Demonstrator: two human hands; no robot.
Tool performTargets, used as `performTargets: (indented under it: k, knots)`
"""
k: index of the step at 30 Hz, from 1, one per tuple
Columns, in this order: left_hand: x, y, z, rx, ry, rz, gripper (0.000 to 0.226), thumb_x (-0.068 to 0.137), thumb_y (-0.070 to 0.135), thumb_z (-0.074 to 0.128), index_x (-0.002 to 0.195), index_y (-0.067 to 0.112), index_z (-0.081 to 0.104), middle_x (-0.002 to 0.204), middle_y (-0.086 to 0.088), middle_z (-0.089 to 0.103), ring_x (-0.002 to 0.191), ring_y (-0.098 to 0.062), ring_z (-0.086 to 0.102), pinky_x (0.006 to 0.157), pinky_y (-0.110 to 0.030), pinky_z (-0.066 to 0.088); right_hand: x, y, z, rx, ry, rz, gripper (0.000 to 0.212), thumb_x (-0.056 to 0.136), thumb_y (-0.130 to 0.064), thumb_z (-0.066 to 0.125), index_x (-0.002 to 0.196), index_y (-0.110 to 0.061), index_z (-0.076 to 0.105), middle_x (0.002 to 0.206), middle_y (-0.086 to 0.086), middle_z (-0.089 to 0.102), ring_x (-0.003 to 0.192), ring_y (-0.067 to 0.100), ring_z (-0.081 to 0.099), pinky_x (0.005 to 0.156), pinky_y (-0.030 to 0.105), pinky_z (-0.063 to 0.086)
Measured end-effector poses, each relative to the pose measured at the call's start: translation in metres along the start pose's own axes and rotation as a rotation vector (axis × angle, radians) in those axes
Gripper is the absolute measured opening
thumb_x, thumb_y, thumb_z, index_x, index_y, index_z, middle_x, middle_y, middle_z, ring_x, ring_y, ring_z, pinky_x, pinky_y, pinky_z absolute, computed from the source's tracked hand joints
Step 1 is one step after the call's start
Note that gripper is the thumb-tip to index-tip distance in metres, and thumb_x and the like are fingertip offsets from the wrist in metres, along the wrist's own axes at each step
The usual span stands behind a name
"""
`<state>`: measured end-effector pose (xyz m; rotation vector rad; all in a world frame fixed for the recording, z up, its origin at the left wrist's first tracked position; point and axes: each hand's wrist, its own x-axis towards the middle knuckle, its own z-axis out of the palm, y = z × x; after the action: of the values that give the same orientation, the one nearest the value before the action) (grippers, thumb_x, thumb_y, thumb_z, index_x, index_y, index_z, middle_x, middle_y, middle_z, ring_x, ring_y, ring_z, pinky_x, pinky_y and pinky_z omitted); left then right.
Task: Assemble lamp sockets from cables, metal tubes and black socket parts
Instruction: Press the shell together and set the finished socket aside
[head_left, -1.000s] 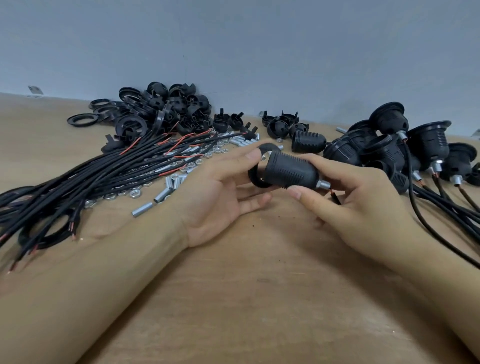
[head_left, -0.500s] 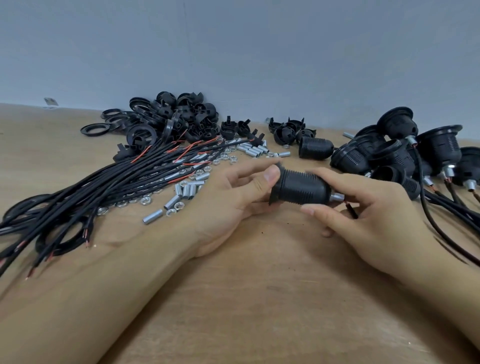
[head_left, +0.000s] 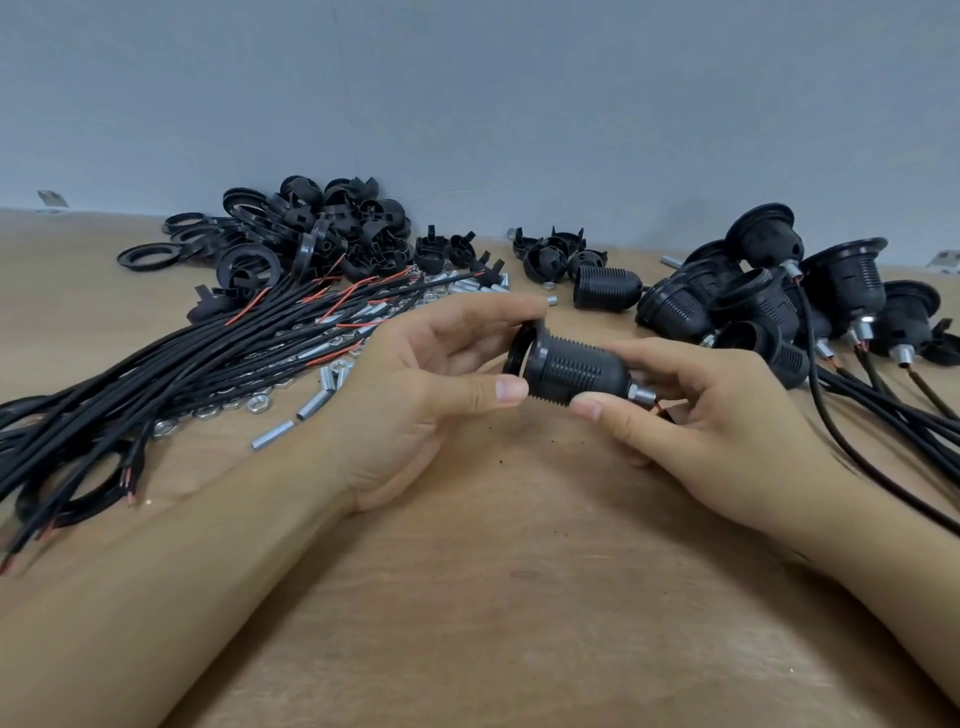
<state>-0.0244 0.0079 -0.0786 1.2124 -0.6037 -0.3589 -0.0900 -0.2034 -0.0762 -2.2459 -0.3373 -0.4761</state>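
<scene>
A black ribbed socket (head_left: 569, 370) is held on its side above the wooden table (head_left: 519, 597), between both hands. Its flanged rim is pinched by the thumb and fingers of the left hand (head_left: 415, 395); its narrow end, where a short metal tube (head_left: 643, 396) protrudes, is gripped by the curled fingers of the right hand (head_left: 696, 415). Left of the socket, a bundle of black cables (head_left: 171, 374) is laid beside loose tubes and nuts. Behind it, black socket parts (head_left: 311, 234) are heaped. To its right, finished sockets (head_left: 769, 296) are piled.
</scene>
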Motion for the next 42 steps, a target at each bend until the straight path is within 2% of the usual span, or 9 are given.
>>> performTargets:
  k: [7,11,14,20,28,34,38,40,42]
  knots:
    - [0.000,0.000,0.001,0.097,0.064,-0.094,0.049,0.080,0.027,0.062,0.127,0.012,0.060,0.121,-0.019,0.068,0.111,-0.041,0.066,0.098,-0.048,0.054,-0.002,0.001,-0.003,-0.018,-0.004,-0.131,0.035,0.089,-0.050,0.064,0.123,-0.042,0.062,0.097,-0.018,0.070,0.071,0.002,0.063,0.065,0.016,0.050]
    - [-0.001,0.002,0.002,0.106,0.019,-0.137,0.053,0.083,0.040,0.057,0.127,0.011,0.060,0.117,-0.018,0.070,0.099,-0.039,0.071,0.087,-0.039,0.059,-0.002,-0.002,-0.002,-0.135,0.083,-0.242,0.047,0.086,-0.039,0.071,0.127,-0.017,0.064,0.093,-0.009,0.064,0.077,0.006,0.058,0.066,0.012,0.044]
    - [-0.001,0.002,0.001,0.117,0.022,-0.139,0.054,0.079,0.046,0.058,0.120,0.011,0.063,0.108,-0.016,0.073,0.090,-0.037,0.073,0.075,-0.031,0.061,-0.003,-0.003,-0.001,-0.252,0.132,-0.331,0.043,0.086,-0.026,0.075,0.125,-0.011,0.065,0.094,0.003,0.066,0.073,0.012,0.057,0.058,0.026,0.052]
    - [-0.002,0.000,0.004,0.200,0.016,-0.157,0.041,0.075,0.056,0.058,0.089,0.023,0.077,0.083,-0.008,0.076,0.065,-0.029,0.074,0.054,-0.022,0.057,-0.005,0.000,-0.001,-0.449,0.160,-0.469,0.039,0.083,-0.008,0.076,0.121,-0.008,0.068,0.102,0.009,0.067,0.080,0.019,0.060,0.071,0.027,0.049]
    - [0.000,0.002,-0.004,0.080,-0.043,-0.012,0.046,0.075,0.005,0.070,0.120,0.011,0.064,0.123,-0.010,0.069,0.112,-0.026,0.067,0.096,-0.044,0.054,-0.002,0.001,-0.003,-0.006,0.048,-0.082,0.033,0.082,-0.051,0.069,0.114,-0.042,0.067,0.098,-0.016,0.071,0.071,0.001,0.066,0.062,0.023,0.055]
    - [0.003,0.013,-0.012,-0.217,0.160,0.043,0.032,0.081,0.027,0.061,0.103,0.007,0.073,0.076,-0.011,0.073,0.118,-0.033,0.063,0.105,-0.046,0.045,0.001,0.000,-0.001,0.084,0.037,-0.055,0.030,0.082,-0.053,0.068,0.111,-0.048,0.064,0.099,-0.017,0.071,0.064,0.005,0.066,0.056,0.021,0.056]
    - [0.001,0.010,-0.005,-0.023,0.124,0.006,0.054,0.088,0.037,0.049,0.131,0.006,0.059,0.123,-0.013,0.069,0.128,-0.025,0.057,0.113,-0.047,0.034,0.002,0.002,0.000,0.100,0.036,-0.038,0.032,0.082,-0.051,0.067,0.114,-0.045,0.065,0.097,-0.018,0.070,0.072,0.009,0.066,0.055,0.030,0.058]
    - [0.000,0.015,-0.004,-0.134,0.119,0.051,0.059,0.085,0.045,0.050,0.124,0.003,0.064,0.074,-0.010,0.073,0.112,-0.033,0.066,0.107,-0.044,0.042,0.002,0.002,-0.001,0.118,0.024,-0.022,0.034,0.082,-0.050,0.067,0.115,-0.043,0.065,0.093,-0.020,0.069,0.072,0.008,0.066,0.052,0.028,0.057]
    - [-0.001,0.019,-0.008,-0.186,0.186,0.082,0.056,0.082,0.051,0.048,0.104,0.007,0.074,0.043,0.000,0.050,0.084,-0.030,0.069,0.094,-0.037,0.050,0.003,0.002,-0.001,0.149,0.019,-0.019,0.033,0.083,-0.047,0.066,0.115,-0.040,0.066,0.088,-0.018,0.069,0.069,0.009,0.066,0.049,0.024,0.056]
